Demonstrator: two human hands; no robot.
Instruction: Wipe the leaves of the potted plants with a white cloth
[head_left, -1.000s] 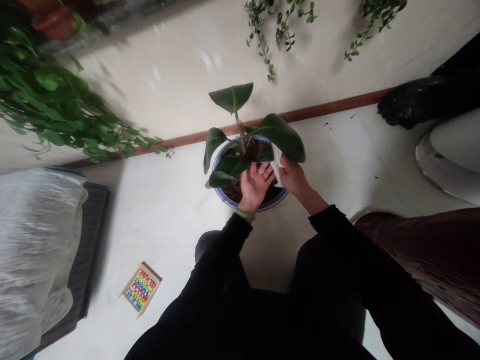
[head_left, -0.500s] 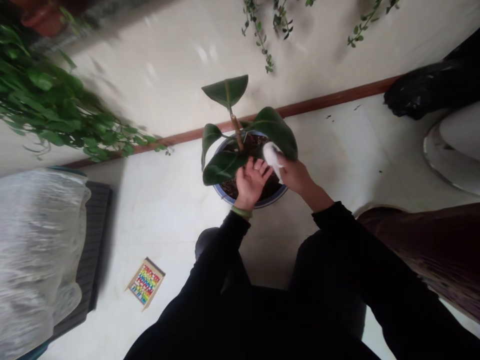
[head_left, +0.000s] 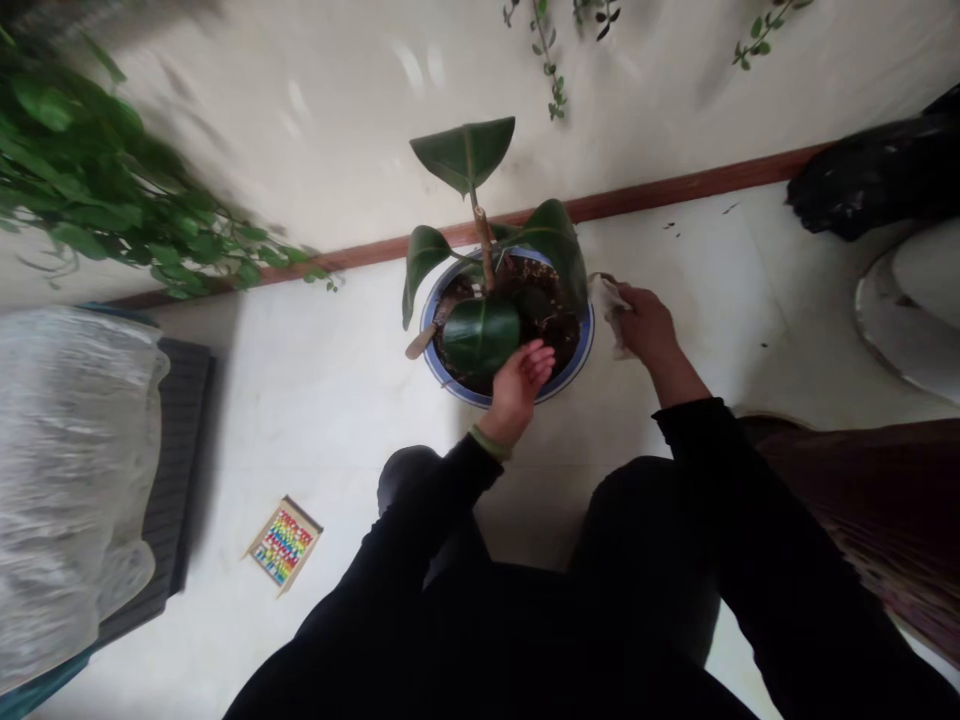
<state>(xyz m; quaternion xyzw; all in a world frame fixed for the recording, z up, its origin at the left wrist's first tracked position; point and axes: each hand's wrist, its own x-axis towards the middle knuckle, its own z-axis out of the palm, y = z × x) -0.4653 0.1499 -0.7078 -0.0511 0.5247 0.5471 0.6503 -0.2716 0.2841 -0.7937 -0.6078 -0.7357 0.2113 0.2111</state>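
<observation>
A rubber plant with broad dark green leaves [head_left: 481, 335] grows in a round pot with a blue and white rim [head_left: 583, 350]. My left hand [head_left: 519, 385] is over the pot's near edge, beside the lowest leaf, palm turned up and fingers loosely stretched with nothing in them. Whether it touches that leaf I cannot tell. To the right of the pot, my right hand [head_left: 651, 325] is closed on a crumpled white cloth or tissue [head_left: 609, 300], apart from the leaves. A wooden handle [head_left: 421, 342] sticks out over the pot's left rim; its other end lies at the dark soil [head_left: 559, 318].
A toy abacus [head_left: 285, 542] stands on the pale floor at lower left. Lace-covered furniture [head_left: 82, 480] is on the left, trailing greenery [head_left: 97, 190] above it. A black plastic bag [head_left: 862, 180] and a white rounded object [head_left: 911, 310] are at right.
My right hand has moved right with the white cloth, away from the large right leaf. My left hand has shifted slightly right and down, and the lower leaf now hangs over the soil.
</observation>
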